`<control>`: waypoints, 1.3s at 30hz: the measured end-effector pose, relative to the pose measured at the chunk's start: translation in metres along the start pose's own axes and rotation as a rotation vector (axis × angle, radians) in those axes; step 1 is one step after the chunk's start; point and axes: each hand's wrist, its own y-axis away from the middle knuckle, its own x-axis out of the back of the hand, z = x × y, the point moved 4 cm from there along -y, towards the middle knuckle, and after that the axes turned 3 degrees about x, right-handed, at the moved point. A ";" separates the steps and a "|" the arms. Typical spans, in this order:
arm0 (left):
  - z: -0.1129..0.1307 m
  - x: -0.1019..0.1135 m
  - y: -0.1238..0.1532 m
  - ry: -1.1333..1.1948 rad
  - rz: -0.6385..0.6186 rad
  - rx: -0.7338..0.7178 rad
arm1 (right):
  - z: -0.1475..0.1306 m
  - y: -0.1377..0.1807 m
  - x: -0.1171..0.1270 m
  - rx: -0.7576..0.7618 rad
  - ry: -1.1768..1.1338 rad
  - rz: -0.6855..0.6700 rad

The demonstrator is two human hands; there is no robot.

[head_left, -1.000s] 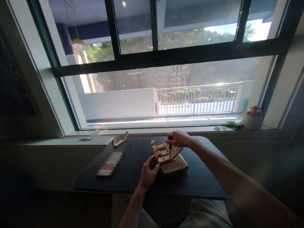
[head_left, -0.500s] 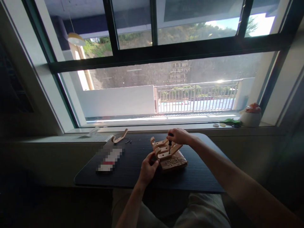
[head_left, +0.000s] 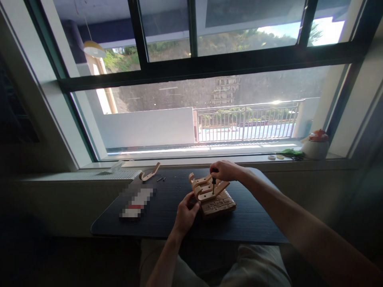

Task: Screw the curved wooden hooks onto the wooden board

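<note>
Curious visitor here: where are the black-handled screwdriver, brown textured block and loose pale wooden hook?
Black-handled screwdriver [head_left: 214, 181], head view: lower handle.
Brown textured block [head_left: 219, 205], head view: top face.
Loose curved pale wooden hook [head_left: 151, 174], head view: middle.

Screws [head_left: 160, 179] lie between the loose hook [head_left: 149, 175] and board [head_left: 220, 206].

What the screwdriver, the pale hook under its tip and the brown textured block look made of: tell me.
Screwdriver: dark handle, probably plastic; thin shaft, likely metal, too small to confirm.
Pale hook: apparently smooth bare wood, from its even tan surface.
Brown textured block: perhaps varnished wood, given its glossy, bumpy top.
</note>
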 end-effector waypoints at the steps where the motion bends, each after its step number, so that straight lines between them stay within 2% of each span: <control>1: 0.000 0.000 0.000 -0.005 0.003 0.000 | 0.000 0.000 -0.001 -0.004 0.001 0.007; 11: -0.004 -0.001 -0.001 0.010 -0.008 -0.003 | 0.001 -0.001 -0.004 -0.087 0.039 0.007; 22: -0.007 -0.001 -0.001 0.018 -0.012 0.007 | -0.007 -0.002 0.002 -0.009 0.028 -0.018; 33: -0.005 -0.001 -0.001 0.025 -0.022 -0.013 | 0.007 0.002 -0.009 -0.136 0.072 0.014; 39: -0.006 -0.001 -0.001 -0.002 -0.027 -0.007 | 0.001 0.001 -0.001 -0.050 0.038 0.001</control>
